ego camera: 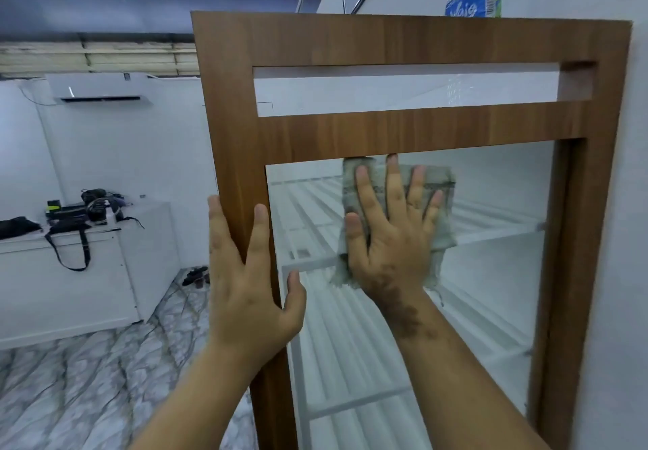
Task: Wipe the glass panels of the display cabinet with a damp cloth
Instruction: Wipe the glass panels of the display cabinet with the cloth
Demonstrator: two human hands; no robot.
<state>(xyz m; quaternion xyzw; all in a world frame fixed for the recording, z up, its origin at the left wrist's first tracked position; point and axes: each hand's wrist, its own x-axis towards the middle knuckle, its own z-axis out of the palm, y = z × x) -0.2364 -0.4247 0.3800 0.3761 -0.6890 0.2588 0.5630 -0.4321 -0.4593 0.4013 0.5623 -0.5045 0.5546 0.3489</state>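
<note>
Grey cloth (396,204), one, right hand (389,239) pressing glass panel (491,274)

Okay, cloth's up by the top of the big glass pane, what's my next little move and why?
Probably sweep the right hand down the glass panel, keeping the cloth flat. It sits at the pane's top edge, most glass lies below, and the left hand steadies the wooden frame.

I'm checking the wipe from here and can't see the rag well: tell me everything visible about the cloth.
The cloth is a thin, grey-green rag with frayed, ragged edges and darker marks, looking worn. It lies spread flat against the large glass panel, near its top edge just below the wooden crossbar. The right hand presses it to the glass with fingers straight and splayed, covering its middle; cloth shows above, right of and below the hand. The left hand does not touch it.
</note>
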